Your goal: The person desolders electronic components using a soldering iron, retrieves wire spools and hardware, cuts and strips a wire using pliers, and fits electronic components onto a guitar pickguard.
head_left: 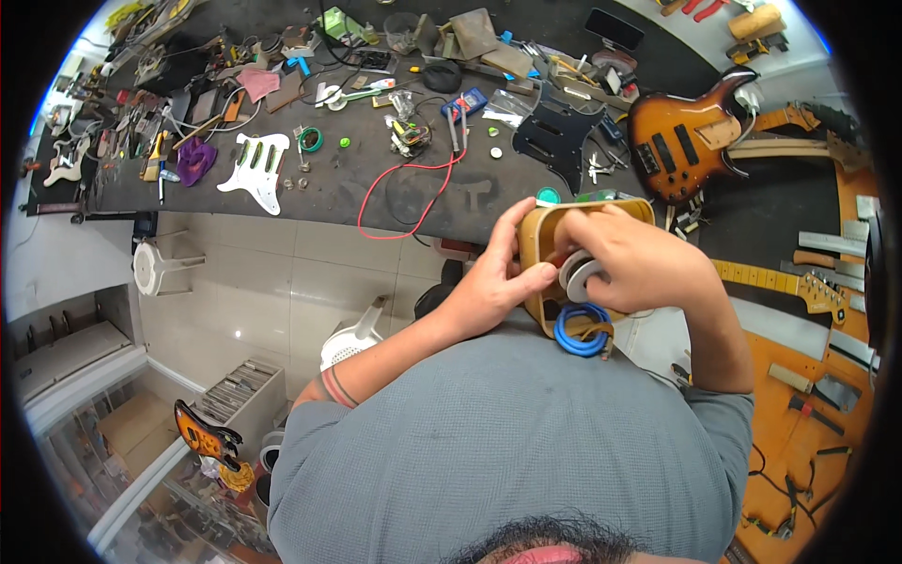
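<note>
R hand: fingers curled in tan box, gray spool at them; grip can't be told. Box wall held by L hand, nr bench. Blue cable coil seen at near end; red lead laid on bench.

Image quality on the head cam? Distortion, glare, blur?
Head view: strong fisheye, black corners, bench edges bowing toward the rim; small bright glare spot on the floor; box interior partly shadowed; left hand and right hand readable, no obvious motion blur.
</note>
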`<move>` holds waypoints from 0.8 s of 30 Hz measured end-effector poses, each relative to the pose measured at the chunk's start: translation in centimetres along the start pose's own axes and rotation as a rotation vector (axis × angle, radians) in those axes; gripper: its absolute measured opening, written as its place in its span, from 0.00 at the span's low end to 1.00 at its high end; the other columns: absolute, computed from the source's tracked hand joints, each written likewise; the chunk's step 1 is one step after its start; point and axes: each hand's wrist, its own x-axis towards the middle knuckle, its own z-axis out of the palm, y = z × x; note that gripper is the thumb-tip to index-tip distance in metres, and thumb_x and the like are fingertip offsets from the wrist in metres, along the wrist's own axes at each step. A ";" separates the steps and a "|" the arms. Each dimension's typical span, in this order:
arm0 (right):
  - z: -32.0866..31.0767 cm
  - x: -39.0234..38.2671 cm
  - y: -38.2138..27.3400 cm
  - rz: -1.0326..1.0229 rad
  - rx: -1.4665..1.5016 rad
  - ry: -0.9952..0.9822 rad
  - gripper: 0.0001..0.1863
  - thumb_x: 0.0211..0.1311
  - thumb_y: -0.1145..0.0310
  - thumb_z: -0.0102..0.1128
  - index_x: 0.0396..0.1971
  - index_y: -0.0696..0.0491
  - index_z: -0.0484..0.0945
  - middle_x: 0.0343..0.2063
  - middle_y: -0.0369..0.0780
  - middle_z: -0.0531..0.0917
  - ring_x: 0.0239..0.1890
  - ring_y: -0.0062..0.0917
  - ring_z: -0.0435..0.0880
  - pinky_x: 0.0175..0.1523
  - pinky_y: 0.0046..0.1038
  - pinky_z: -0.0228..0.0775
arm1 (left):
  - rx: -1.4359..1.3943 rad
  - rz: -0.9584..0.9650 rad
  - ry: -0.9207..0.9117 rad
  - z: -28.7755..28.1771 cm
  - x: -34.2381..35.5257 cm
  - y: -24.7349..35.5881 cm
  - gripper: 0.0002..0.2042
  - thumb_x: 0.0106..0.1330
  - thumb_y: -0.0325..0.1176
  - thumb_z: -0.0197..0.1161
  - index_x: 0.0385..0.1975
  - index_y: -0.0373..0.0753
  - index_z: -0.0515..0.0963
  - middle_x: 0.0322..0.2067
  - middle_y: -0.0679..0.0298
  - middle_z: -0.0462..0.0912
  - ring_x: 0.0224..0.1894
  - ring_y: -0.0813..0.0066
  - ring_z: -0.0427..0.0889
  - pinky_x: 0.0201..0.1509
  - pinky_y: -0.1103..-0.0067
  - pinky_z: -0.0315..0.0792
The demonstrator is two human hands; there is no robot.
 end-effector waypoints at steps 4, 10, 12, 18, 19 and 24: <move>-0.5 -0.3 0.4 0.028 0.226 0.171 0.34 0.52 0.77 0.60 0.64 0.58 0.68 0.50 0.52 0.88 0.56 0.49 0.88 0.63 0.41 0.79 | -0.032 0.011 0.004 -0.5 0.2 0.7 0.47 0.81 0.42 0.69 0.89 0.40 0.42 0.77 0.48 0.68 0.75 0.61 0.75 0.79 0.65 0.71; -1.3 -2.8 1.4 -0.082 0.826 0.539 0.38 0.51 0.76 0.54 0.69 0.57 0.71 0.50 0.44 0.88 0.55 0.24 0.88 0.63 0.27 0.77 | -0.095 -0.062 -0.001 -0.7 1.1 0.9 0.44 0.82 0.42 0.65 0.88 0.44 0.42 0.79 0.47 0.66 0.76 0.57 0.76 0.63 0.63 0.88; -1.1 -3.9 2.1 -0.185 0.837 0.786 0.33 0.62 0.76 0.52 0.71 0.57 0.73 0.53 0.40 0.86 0.56 0.21 0.85 0.65 0.27 0.77 | -0.139 -0.069 -0.015 -0.6 1.6 1.0 0.43 0.82 0.42 0.64 0.88 0.46 0.43 0.80 0.47 0.65 0.76 0.54 0.76 0.62 0.60 0.90; -0.2 -7.1 1.7 -0.127 0.748 1.025 0.27 0.65 0.75 0.53 0.65 0.58 0.81 0.54 0.42 0.88 0.56 0.24 0.87 0.65 0.28 0.78 | -0.171 -0.086 -0.033 -0.8 3.2 0.6 0.40 0.82 0.45 0.61 0.87 0.49 0.45 0.80 0.48 0.64 0.75 0.48 0.80 0.61 0.53 0.92; -0.1 -8.0 2.2 -0.255 0.728 1.055 0.27 0.65 0.74 0.53 0.65 0.59 0.81 0.55 0.42 0.88 0.57 0.26 0.88 0.64 0.29 0.79 | -0.165 -0.095 -0.057 -0.7 3.5 0.6 0.40 0.82 0.45 0.61 0.87 0.49 0.45 0.80 0.48 0.64 0.75 0.48 0.80 0.61 0.53 0.92; -0.5 -12.7 0.6 -0.196 0.751 1.389 0.25 0.81 0.63 0.56 0.70 0.60 0.72 0.57 0.51 0.87 0.47 0.37 0.94 0.51 0.34 0.90 | -0.158 -0.082 -0.081 0.1 5.2 0.4 0.36 0.83 0.48 0.59 0.83 0.47 0.51 0.78 0.49 0.66 0.75 0.50 0.80 0.60 0.56 0.92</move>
